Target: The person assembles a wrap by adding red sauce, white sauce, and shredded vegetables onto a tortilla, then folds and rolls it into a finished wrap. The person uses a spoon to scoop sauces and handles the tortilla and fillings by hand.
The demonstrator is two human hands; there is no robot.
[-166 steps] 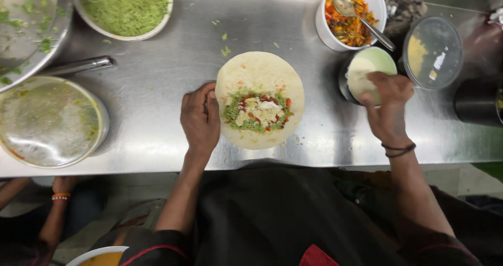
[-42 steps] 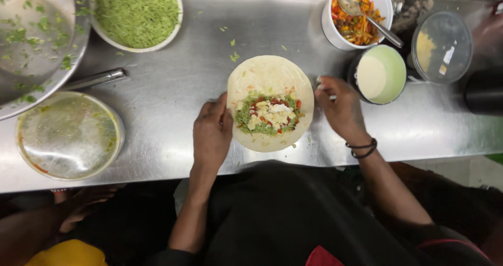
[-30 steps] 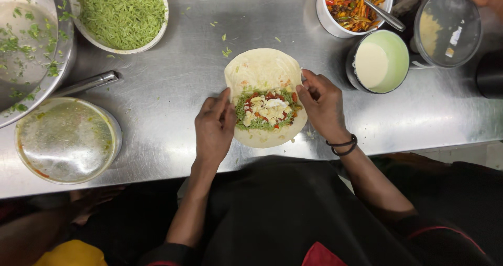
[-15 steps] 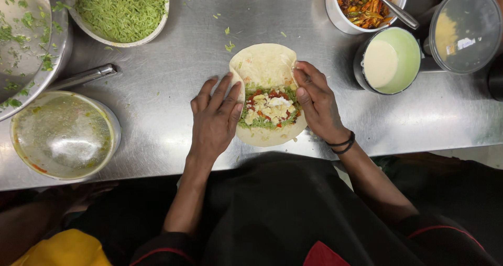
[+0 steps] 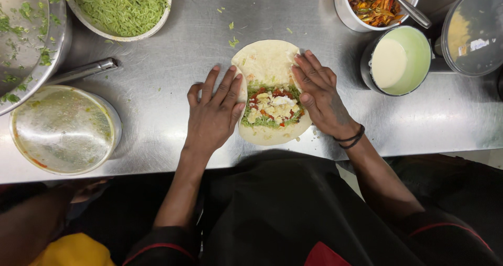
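Note:
A round flour tortilla (image 5: 266, 62) lies on the steel counter (image 5: 157, 88), with a filling (image 5: 272, 108) of shredded greens, red pieces and white crumbles on its near half. My left hand (image 5: 215, 111) lies flat with fingers apart, pressing the tortilla's left edge inward. On the other side my right hand (image 5: 319, 96) does the same, fingers spread over the folded right edge. A dark band circles my right wrist.
A bowl of shredded greens (image 5: 123, 7) stands at the back left, beside a large metal bowl (image 5: 23, 35). A covered container (image 5: 63, 130) sits near left. At the back right are a bowl of mixed vegetables (image 5: 374, 4) with a spoon, a pot of pale sauce (image 5: 398, 62) and a lidded tub (image 5: 474, 30).
My right hand left the sauce pot and came to the tortilla. Both hands moved in onto its side edges, which now fold over the filling.

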